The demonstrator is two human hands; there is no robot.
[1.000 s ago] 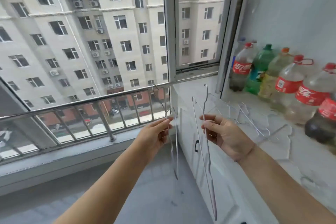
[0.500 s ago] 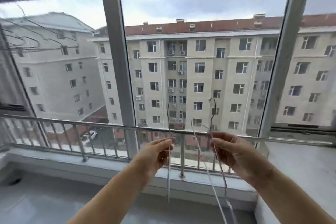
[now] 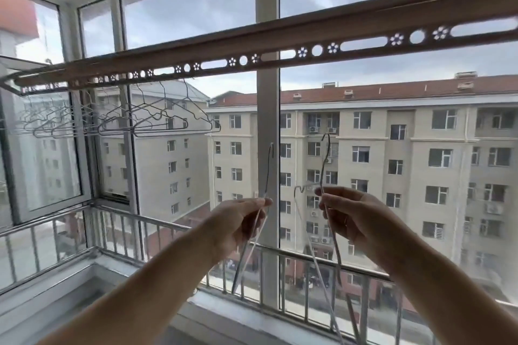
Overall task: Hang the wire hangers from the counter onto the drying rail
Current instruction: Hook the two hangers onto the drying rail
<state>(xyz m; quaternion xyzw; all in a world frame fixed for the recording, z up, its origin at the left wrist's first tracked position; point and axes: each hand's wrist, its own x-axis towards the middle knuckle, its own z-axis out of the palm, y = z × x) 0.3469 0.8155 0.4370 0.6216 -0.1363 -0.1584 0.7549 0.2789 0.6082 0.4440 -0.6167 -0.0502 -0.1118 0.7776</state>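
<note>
My left hand (image 3: pixel 238 225) pinches one thin wire hanger (image 3: pixel 267 173) by its neck, hook pointing up. My right hand (image 3: pixel 353 218) pinches two wire hangers (image 3: pixel 325 159) together; one hook stands up, the other curls left near my fingers. All three hang edge-on below my hands. The drying rail (image 3: pixel 280 53), a long brown bar pierced with slots and flower holes, runs overhead from upper right down to the left. Several wire hangers (image 3: pixel 157 120) hang from its left part. Both hands are well below the rail.
A balcony window with white frames (image 3: pixel 267 120) fills the view, and a steel guard railing (image 3: pixel 145 235) runs along the sill. An opened window sash (image 3: pixel 47 154) stands at the left. Apartment blocks lie outside.
My view has swung up and left, from the counter with bottles to the window and the overhead rail. Both hands have risen a little with the hangers still held.
</note>
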